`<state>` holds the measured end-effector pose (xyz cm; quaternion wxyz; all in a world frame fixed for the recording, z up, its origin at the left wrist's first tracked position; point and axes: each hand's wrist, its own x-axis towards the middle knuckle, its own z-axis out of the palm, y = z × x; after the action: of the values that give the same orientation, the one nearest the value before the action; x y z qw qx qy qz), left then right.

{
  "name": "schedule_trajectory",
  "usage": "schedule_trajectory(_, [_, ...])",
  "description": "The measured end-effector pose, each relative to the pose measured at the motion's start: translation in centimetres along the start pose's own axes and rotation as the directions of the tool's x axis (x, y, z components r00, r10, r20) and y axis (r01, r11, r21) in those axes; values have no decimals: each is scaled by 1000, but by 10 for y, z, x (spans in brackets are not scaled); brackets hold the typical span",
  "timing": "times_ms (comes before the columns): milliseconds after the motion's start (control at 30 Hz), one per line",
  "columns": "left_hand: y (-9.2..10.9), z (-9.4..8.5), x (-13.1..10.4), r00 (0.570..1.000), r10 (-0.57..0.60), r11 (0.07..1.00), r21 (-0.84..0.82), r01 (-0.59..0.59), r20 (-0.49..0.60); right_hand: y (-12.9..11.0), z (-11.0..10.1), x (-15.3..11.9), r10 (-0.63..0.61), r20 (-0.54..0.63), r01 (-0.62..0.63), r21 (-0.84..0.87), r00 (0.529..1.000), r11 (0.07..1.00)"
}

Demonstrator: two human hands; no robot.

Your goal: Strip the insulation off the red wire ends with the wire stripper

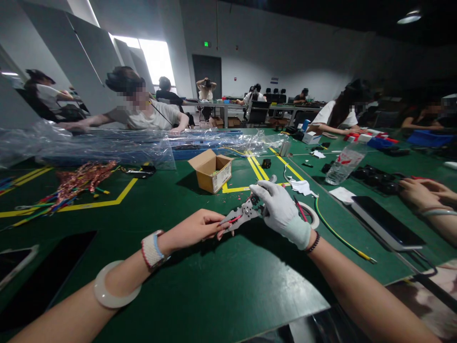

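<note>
A metal wire stripper (244, 213) is held above the green table, its nose toward my left hand. My right hand (278, 209), in a white glove, is wrapped round its other end and hides much of it. My bare left hand (202, 226) is closed at the tool's nose, thumb and fingers pinched together. From that pinch a thin red wire (234, 219) runs along the tool; its ends are hidden. Just behind the tool stands an opened cardboard box (214, 178). Beside my right glove lie a roll of tape (314, 216) and a green-yellow wire (335, 231) with a metal end.
Copper-coloured wires (84, 183) are heaped at left, near a dark flat panel (50, 276). Plastic sheeting (107, 145) covers blue trays at the back. A bottle (346, 162) and a phone-like slab (387, 221) are at right, near another person's hands (426, 195). Several people sit beyond.
</note>
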<state>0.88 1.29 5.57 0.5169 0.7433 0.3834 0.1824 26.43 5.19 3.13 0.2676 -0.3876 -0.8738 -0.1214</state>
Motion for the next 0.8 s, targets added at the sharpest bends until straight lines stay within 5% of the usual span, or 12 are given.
schedule_trajectory(367, [-7, 3, -1, 993, 49, 992, 117, -36, -110, -7, -8, 2, 69, 139, -62, -57, 988, 996])
schedule_trajectory(800, [-13, 2, -1, 943, 207, 954, 267, -135, -261, -8, 8, -2, 115, 152, -123, 49, 982, 991])
